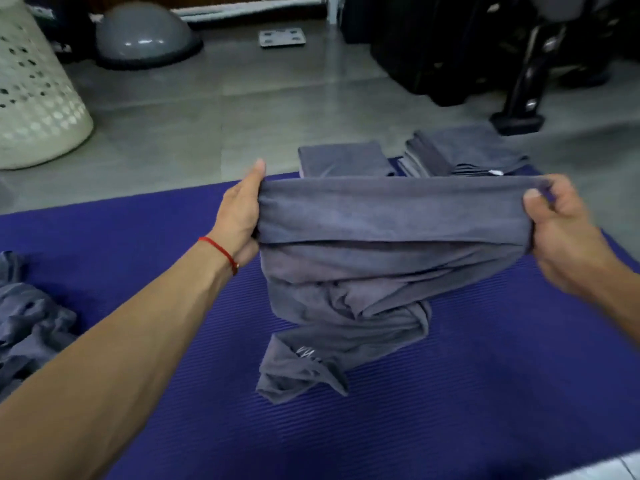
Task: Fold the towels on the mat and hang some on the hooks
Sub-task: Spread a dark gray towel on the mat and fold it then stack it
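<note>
- The left hand (239,216) grips the left end of a grey towel (388,216); its thumb lies up along the towel's top edge and its fingers are hidden behind the cloth.
- A red thread bracelet (221,252) sits on the left wrist.
- The right hand (561,230) grips the towel's right end, fingers curled into a fist round the bunched cloth, thumb pressed on the front.
- The towel is stretched taut between the two hands, held up above the middle of the blue mat (485,393). Its upper part is a flat band; the lower part hangs down in crumpled folds, and the bottom end rests on the mat.
- At the mat's far edge lies one folded towel (343,161), partly over the edge onto the floor.
- Just right of it, near the far right corner, stands a stack (460,154) of folded towels.
- At the mat's left edge lies a heap (27,320) of unfolded grey towels.
- On the grey tiled floor (242,105) beyond the mat: a white perforated basket (31,98) at the far left, a grey dome (145,32), a flat scale (282,37), and dark gear (519,64) at the far right, too blurred to name.
</note>
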